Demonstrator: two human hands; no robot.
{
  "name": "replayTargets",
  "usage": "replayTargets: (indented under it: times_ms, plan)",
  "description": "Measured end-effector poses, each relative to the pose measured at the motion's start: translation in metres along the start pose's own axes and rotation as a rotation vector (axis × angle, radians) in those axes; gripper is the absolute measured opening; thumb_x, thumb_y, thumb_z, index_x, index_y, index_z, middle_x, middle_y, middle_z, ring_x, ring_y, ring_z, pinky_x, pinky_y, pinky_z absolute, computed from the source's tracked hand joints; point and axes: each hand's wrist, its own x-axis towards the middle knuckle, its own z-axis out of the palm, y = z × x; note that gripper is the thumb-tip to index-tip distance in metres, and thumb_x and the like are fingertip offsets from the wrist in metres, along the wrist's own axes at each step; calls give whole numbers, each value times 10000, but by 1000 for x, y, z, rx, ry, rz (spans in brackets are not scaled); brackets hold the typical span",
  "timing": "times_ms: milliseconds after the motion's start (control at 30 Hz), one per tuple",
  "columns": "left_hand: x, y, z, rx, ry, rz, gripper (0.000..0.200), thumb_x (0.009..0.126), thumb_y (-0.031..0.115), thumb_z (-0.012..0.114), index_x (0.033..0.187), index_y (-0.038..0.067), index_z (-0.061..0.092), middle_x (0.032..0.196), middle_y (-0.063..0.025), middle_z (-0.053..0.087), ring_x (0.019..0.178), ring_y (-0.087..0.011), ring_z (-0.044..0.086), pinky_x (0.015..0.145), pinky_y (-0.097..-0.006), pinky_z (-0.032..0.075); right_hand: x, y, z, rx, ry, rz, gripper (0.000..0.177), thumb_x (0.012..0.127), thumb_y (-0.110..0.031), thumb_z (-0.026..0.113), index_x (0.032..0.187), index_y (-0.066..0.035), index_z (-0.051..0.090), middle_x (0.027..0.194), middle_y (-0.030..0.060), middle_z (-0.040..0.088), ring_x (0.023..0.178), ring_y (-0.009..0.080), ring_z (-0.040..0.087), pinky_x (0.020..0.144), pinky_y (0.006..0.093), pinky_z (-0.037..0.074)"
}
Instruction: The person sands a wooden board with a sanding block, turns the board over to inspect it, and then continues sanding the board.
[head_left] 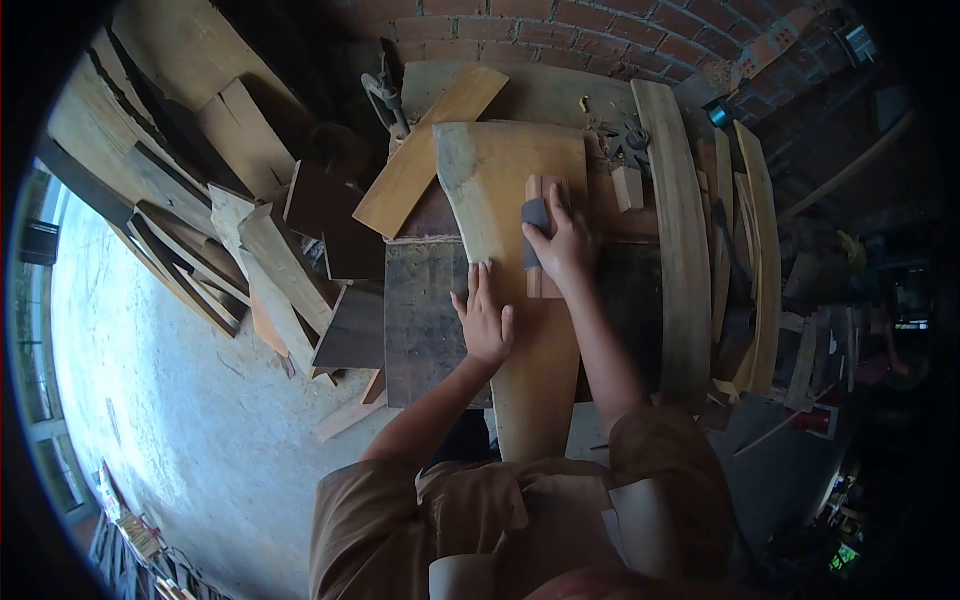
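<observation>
A long, pale wooden board [525, 370] with a curved left edge lies on the dark workbench [425, 320] and runs toward my body. My left hand [485, 325] rests on the board's left edge, fingers stretched out and nothing held. My right hand [563, 240] grips a sanding block [545, 285], a flat wooden piece lying lengthwise on the board. A dark grey strip that looks like sandpaper [535, 222] wraps the block under my thumb. The block's underside is hidden.
A shorter plank [430, 150] lies slanted at the back left of the bench. A long plank [675, 250] lies along the right, near a dark toothed metal part [627, 140] and a small wood block [628, 188]. Offcuts [270, 260] lean at left; a brick wall [520, 30] stands behind.
</observation>
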Motion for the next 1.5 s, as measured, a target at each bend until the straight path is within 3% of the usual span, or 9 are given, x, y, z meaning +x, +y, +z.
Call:
replayTargets:
  times_ms: [33, 267, 467, 633, 767, 900, 1100, 1300, 1500]
  plan:
    - [1, -1, -1, -2, 2, -3, 684, 868, 433, 294, 1375, -1, 146, 1430, -130, 223, 1347, -293, 131, 1019, -580, 45, 46, -16, -6, 28, -104, 66, 763, 693, -440, 639, 1350, -212, 325, 1121, 211, 529, 1011, 355, 535, 857, 417, 432]
    - [1, 1, -2, 14, -50, -3, 665, 885, 428, 227, 1376, -7, 126, 1430, -125, 220, 1347, -309, 114, 1030, -557, 31, 180, -44, 9, 59, -136, 152, 718, 748, -502, 535, 1371, -265, 269, 1162, 171, 534, 1060, 322, 527, 931, 436, 365]
    - [0, -2, 1, -76, 41, 13, 636, 899, 371, 262, 1390, 17, 66, 1415, -117, 257, 1331, -312, 172, 1032, -553, 71, 24, -24, -9, -170, -121, 53, 697, 763, -542, 510, 1370, -325, 245, 1091, 197, 522, 1030, 342, 522, 918, 553, 297]
    - [0, -6, 6, -163, 148, -30, 642, 901, 391, 286, 1387, 15, 100, 1414, -148, 246, 1310, -307, 228, 1033, -557, 71, -185, 6, -32, -221, -25, -61, 717, 706, -466, 604, 1341, -263, 342, 853, 136, 513, 718, 271, 521, 689, 440, 343]
    - [0, -11, 12, -29, 158, -13, 626, 909, 399, 296, 1378, 14, 142, 1405, -166, 249, 1314, -304, 215, 1040, -538, 88, -322, 17, -62, -96, -225, -98, 752, 660, -394, 657, 1325, -179, 378, 855, 110, 481, 738, 244, 484, 655, 381, 285]
    - [0, -8, 10, -42, 158, -9, 627, 909, 390, 303, 1375, 5, 138, 1403, -189, 234, 1309, -319, 214, 1045, -523, 104, -352, 20, -71, -47, -265, -167, 756, 630, -395, 677, 1301, -164, 417, 840, 104, 485, 743, 237, 488, 658, 383, 284]
    - [-1, -14, 12, -140, 252, -103, 651, 910, 413, 245, 1379, -9, 87, 1410, -223, 181, 1301, -369, 194, 1042, -527, 95, -277, 16, -51, -35, -176, -173, 685, 673, -397, 665, 1287, -192, 440, 865, 120, 490, 758, 249, 502, 696, 403, 308]
    - [-2, -10, 5, -162, 107, -102, 661, 901, 430, 217, 1383, -4, 89, 1422, -208, 169, 1321, -353, 157, 1032, -551, 49, -68, -15, -15, 114, 30, -146, 626, 706, -364, 669, 1273, -196, 463, 822, 181, 521, 688, 320, 570, 601, 381, 477]
    - [2, -7, 2, -94, 32, -128, 658, 901, 467, 142, 1385, 23, 147, 1428, -188, 173, 1329, -330, 152, 1031, -543, 30, 104, -68, 21, 51, -6, 38, 609, 754, -474, 574, 1303, -267, 410, 922, 193, 554, 842, 333, 579, 732, 388, 470]
